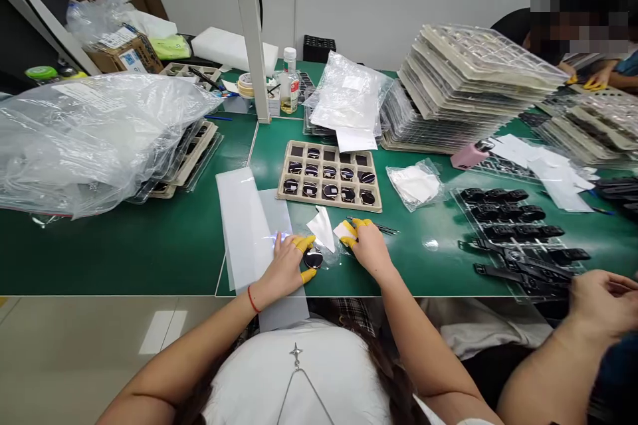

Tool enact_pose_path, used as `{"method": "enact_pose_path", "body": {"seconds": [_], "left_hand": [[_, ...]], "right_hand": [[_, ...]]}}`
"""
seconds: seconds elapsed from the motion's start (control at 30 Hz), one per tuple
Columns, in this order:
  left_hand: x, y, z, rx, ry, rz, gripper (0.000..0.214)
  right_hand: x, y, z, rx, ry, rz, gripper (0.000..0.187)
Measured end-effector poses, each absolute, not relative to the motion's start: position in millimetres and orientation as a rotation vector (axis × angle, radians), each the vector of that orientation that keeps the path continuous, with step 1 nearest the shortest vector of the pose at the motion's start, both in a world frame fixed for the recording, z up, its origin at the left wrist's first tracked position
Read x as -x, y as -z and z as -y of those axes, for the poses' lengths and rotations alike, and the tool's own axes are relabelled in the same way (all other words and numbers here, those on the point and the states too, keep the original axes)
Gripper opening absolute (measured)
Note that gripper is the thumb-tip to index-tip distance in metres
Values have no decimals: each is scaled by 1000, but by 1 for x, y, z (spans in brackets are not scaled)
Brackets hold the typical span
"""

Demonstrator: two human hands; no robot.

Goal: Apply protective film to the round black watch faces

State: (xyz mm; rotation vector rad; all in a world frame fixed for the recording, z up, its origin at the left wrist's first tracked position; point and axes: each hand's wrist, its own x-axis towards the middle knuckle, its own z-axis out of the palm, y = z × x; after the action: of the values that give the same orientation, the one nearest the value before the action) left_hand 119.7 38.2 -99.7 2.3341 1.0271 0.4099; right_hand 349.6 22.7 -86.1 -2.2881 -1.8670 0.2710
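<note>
One glossy black disc (314, 258) sits near the bench's (428, 269) front edge, pinched between the left hand's (285, 263) thumb and fingers; the right hand (369, 247) pinches a white wipe (343, 231). Behind, a beige tray (329, 204) holds dark discs (330, 192) across its front row.

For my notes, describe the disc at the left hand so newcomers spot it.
On the green table, find the beige tray. Nearer the camera, the left hand flanks a glossy black disc with yellow-tipped fingers; unlike the tray's discs, it lies outside.

Green table (149, 259), 1 white post (252, 33) rising from it, pale wall (359, 0) behind, shiny floor (74, 352) below left.
</note>
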Motion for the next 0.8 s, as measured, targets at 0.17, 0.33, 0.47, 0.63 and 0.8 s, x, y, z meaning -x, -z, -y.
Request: {"method": "enact_pose_path", "body": {"seconds": [0.17, 0.33, 0.47, 0.63, 0.8], "left_hand": [[-120, 101, -38, -2318, -445, -1037, 57], [-121, 105, -40, -2338, -441, -1032, 58], [-121, 108, -40, -2350, -438, -1035, 60], [-121, 107, -40, -2335, -436, -1034, 64], [-121, 105, -42, -2326, -418, -1031, 64]], "right_hand": [[-332, 83, -8, 1929, -419, 1675, 19], [-292, 84, 12, 1558, -477, 1973, 20], [-284, 102, 8, 1672, -290, 2052, 23], [-290, 111, -14, 1793, -187, 2074, 20], [-303, 99, -29, 1681, -236, 2139, 15]]}}
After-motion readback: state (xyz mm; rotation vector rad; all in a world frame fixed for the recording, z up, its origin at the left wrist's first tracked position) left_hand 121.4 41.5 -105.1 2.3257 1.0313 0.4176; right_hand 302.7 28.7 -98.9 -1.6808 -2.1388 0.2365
